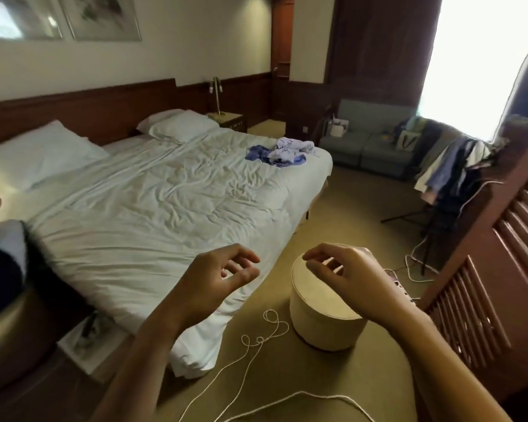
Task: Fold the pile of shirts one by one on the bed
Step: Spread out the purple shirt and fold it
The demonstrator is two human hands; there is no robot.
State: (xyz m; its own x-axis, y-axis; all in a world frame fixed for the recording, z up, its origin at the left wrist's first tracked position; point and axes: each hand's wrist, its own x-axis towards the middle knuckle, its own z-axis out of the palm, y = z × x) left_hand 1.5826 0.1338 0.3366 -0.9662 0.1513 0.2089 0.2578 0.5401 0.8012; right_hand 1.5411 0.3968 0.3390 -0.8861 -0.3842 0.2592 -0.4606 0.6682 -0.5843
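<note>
From where I watch, both hands are raised in front of me at the near corner of the bed (pixel 153 214), well apart from each other. The left hand (pixel 226 271) has its fingers loosely curled over the mattress edge and holds nothing. The right hand (pixel 345 269) hangs the same way, empty, above a round cream box (pixel 320 324) on the carpet.

The pile of shirts (pixel 281 152) lies at the far right corner of the bed, close to both edges there and well apart from my hands. It is a crumpled heap, wider than it is deep, and its long axis runs left to right in my view. A blue garment sits at the left end and a pale printed one on top at the right. I cannot tell which way any collar points.

Between me and the pile the rumpled white duvet is open, with two pillows (pixel 177 127) up by the headboard. Beside the bed a strip of carpet runs toward a sofa (pixel 366 147). A white cord (pixel 256 339) loops on that floor, and a louvred wooden screen (pixel 482 293) closes in my right side
</note>
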